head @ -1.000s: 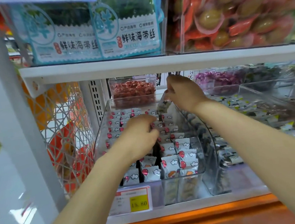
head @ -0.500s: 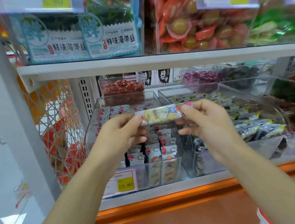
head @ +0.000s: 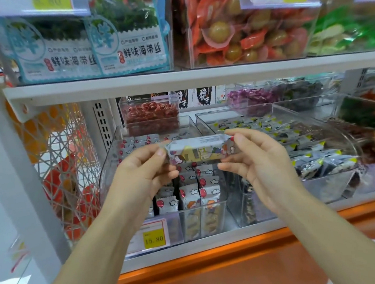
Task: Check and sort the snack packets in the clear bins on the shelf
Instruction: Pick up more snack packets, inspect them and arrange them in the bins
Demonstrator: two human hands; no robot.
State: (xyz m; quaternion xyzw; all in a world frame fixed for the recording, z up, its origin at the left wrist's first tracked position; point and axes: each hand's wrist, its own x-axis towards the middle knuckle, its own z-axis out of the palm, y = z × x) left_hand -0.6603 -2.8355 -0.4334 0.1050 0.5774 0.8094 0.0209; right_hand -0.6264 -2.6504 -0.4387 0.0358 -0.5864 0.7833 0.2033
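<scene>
A small white snack packet (head: 200, 149) with cartoon print is held level in front of the shelf. My left hand (head: 142, 173) pinches its left end and my right hand (head: 257, 159) pinches its right end. Behind and below it stands a clear bin (head: 214, 218) filled with rows of matching white packets with red balloons (head: 207, 192). To the right, a second clear bin (head: 327, 186) holds black-and-white packets with yellow corners (head: 311, 153).
A yellow price tag (head: 154, 239) reading 15.80 hangs on the left bin's front. Smaller tubs of red (head: 151, 113) and purple (head: 251, 96) snacks stand behind. The upper shelf (head: 197, 76) carries seaweed bags and orange packets. A wire basket (head: 68, 169) hangs at left.
A second ago both hands reached into the left bin. They drew a packet out and now hold it by its ends; it has turned slightly to show its side.
</scene>
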